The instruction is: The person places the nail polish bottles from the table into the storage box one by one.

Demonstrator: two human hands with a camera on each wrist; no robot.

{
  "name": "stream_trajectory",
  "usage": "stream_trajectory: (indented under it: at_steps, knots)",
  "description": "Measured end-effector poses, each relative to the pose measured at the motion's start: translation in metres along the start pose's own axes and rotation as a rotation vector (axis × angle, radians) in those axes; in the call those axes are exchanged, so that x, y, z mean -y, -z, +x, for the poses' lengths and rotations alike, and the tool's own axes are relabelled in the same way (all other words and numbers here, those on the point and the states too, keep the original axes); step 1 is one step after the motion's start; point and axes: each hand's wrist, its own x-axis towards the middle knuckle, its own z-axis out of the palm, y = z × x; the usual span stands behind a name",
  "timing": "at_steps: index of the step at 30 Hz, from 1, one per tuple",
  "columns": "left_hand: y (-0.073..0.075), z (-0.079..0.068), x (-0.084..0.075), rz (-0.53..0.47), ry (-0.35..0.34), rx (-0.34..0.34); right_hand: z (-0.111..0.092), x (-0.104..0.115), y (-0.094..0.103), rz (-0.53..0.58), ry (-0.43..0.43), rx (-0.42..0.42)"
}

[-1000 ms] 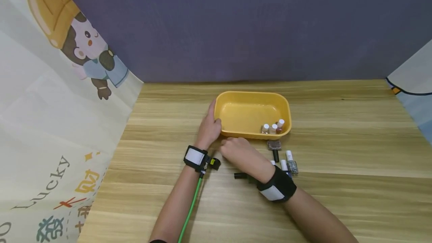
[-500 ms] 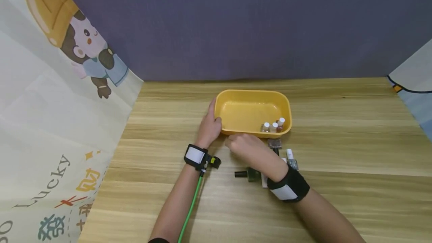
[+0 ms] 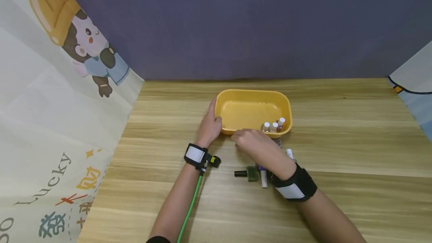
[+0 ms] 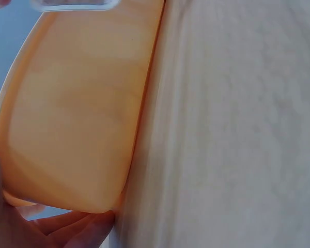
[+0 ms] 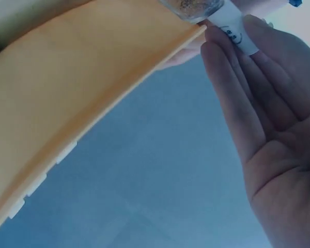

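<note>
A yellow plastic basin [image 3: 253,106] stands on the wooden table. My left hand [image 3: 208,127] holds its left end, thumb over the near corner and fingers along the outer wall, as the left wrist view also shows. In front of the basin's near wall is my right hand [image 3: 258,145]. It pinches a nail polish bottle by its white cap [image 5: 233,28]; the clear glass body [image 5: 192,7] with glittery contents lies against the wall in the right wrist view. From the head camera that bottle is hidden by the hand. Inside the basin's right corner, three white-capped nail polish bottles [image 3: 266,127] stand upright.
Nearer the person lie more nail polishes: a dark green bottle [image 3: 252,174] with a black cap, one with a white cap [image 3: 264,179] beside it, and another white cap [image 3: 289,153] past the right forearm. A dark wall [image 3: 263,29] rises behind the table.
My right hand has slid to the right along the basin's near side, uncovering the green bottle and a white cap beneath the forearm. My left hand keeps its hold on the basin.
</note>
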Motion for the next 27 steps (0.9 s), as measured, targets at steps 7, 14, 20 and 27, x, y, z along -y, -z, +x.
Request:
stream_trajectory:
  at_steps: [7,14,20,27]
  knots:
    - [0.000,0.000,0.002,0.009,-0.003,0.004,-0.003,-0.004,0.013,0.038,-0.026,-0.045]
    - [0.000,0.000,0.002,0.001,-0.019,0.001,-0.005,-0.009,0.019,0.077,-0.022,-0.099]
    - [-0.001,0.001,0.002,0.001,-0.006,0.004,-0.008,-0.015,0.023,0.098,-0.016,-0.150]
    - [-0.001,0.001,0.002,0.000,-0.001,0.007,-0.010,-0.021,0.028,0.112,-0.049,-0.158]
